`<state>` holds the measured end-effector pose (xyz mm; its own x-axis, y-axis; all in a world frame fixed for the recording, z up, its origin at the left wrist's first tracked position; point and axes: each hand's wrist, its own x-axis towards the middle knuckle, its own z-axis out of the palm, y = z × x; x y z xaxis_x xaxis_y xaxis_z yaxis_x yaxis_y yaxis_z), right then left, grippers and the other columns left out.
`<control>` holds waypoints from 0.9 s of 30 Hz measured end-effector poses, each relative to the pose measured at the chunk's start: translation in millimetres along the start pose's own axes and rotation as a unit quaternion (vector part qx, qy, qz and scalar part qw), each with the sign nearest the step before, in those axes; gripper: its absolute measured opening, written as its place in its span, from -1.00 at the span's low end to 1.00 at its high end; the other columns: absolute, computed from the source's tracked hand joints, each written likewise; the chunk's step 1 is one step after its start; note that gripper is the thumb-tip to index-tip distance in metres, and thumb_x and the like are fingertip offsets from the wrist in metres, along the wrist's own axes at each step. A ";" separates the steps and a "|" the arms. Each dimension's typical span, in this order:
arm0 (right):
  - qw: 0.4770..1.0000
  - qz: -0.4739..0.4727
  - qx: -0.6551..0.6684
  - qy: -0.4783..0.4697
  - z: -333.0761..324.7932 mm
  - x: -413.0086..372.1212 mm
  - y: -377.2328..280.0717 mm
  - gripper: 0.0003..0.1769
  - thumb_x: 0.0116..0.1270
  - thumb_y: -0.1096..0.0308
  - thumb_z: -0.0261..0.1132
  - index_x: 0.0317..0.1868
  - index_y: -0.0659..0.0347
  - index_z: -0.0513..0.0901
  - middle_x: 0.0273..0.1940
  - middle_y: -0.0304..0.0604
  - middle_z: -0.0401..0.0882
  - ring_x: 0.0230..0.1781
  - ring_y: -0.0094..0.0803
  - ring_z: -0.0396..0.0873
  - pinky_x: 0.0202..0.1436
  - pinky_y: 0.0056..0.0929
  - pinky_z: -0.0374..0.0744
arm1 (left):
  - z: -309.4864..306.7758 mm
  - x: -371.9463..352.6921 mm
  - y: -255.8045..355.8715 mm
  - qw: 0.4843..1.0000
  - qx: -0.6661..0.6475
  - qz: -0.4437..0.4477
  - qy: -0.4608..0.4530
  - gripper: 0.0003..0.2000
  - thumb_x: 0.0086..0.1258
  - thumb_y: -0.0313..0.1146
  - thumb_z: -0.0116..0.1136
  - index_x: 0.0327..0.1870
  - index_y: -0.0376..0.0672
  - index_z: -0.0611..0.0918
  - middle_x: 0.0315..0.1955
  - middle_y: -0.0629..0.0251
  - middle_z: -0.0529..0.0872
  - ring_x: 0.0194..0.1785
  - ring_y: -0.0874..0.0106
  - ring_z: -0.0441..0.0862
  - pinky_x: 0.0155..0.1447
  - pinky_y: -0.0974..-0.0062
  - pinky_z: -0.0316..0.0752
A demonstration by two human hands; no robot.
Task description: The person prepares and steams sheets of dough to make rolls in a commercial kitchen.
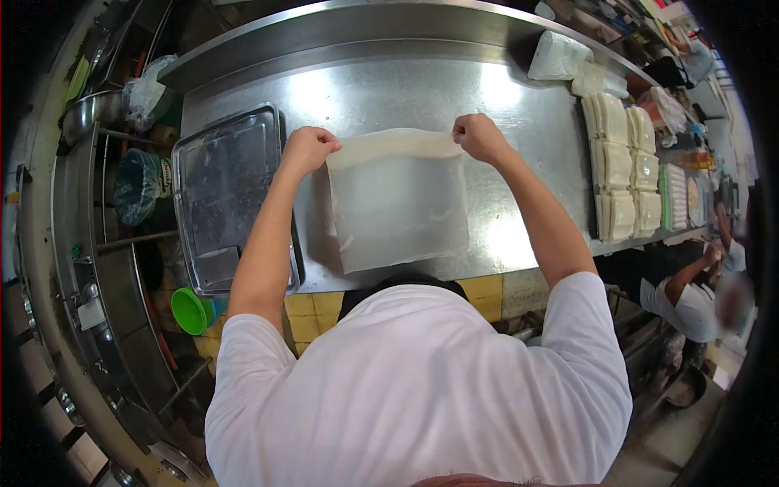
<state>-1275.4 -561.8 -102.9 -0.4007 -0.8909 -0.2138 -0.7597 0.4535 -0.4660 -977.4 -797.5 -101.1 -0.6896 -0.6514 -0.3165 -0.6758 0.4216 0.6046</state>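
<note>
A thin, pale, translucent sheet of dough [399, 207] lies flat on the steel counter [406, 93], its far edge folded over. My left hand [309, 148] pinches the sheet's far left corner. My right hand [479, 135] pinches the far right corner. Both arms reach forward over my white shirt.
A steel tray [227, 183] rests left of the sheet. Stacks of folded dough squares [621, 166] and plastic bags [560, 57] sit on the counter's right. Another person in white [690, 296] works at far right. A green bowl [191, 311] and bins sit on the floor at left.
</note>
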 end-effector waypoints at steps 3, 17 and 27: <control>0.999 -0.004 0.022 0.034 -9.3 -31.5 -15.2 -0.87 0.21 0.45 0.28 -0.33 0.31 0.73 -0.33 0.16 0.71 -0.30 0.09 0.69 -0.14 -0.08 0.64 | 0.0 -27.0 -2.6 0.999 0.000 0.016 0.036 -0.79 0.24 -0.19 0.44 -0.23 -0.09 0.84 -0.32 0.15 0.82 -0.23 0.22 0.77 -0.05 0.31 0.61; 0.999 0.031 0.013 0.014 64.2 -146.1 -39.2 -0.62 0.33 0.36 0.26 0.13 0.26 0.68 0.17 0.18 0.63 0.06 0.10 0.65 0.17 -0.07 0.61 | 43.5 -148.2 -28.6 0.996 0.075 0.044 -0.033 -0.82 0.21 -0.32 0.41 -0.18 -0.11 0.81 -0.22 0.19 0.75 0.02 0.16 0.63 0.13 0.24 0.54; 0.990 0.021 -0.126 0.060 117.7 -110.1 6.3 -0.17 0.58 -0.11 0.00 0.57 0.39 0.11 0.62 0.18 -0.03 0.67 0.03 -0.09 0.66 0.01 -0.01 | 23.5 -137.0 -25.8 0.999 0.044 0.024 -0.001 -0.79 0.24 -0.30 0.41 -0.13 -0.13 0.79 -0.20 0.17 0.74 0.00 0.16 0.65 0.13 0.25 0.54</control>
<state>-1175.8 -463.7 -183.4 -0.4816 -0.8683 -0.1191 -0.8382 0.4960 -0.2268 -871.6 -704.4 -90.5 -0.7219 -0.6284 -0.2897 -0.6621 0.5055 0.5533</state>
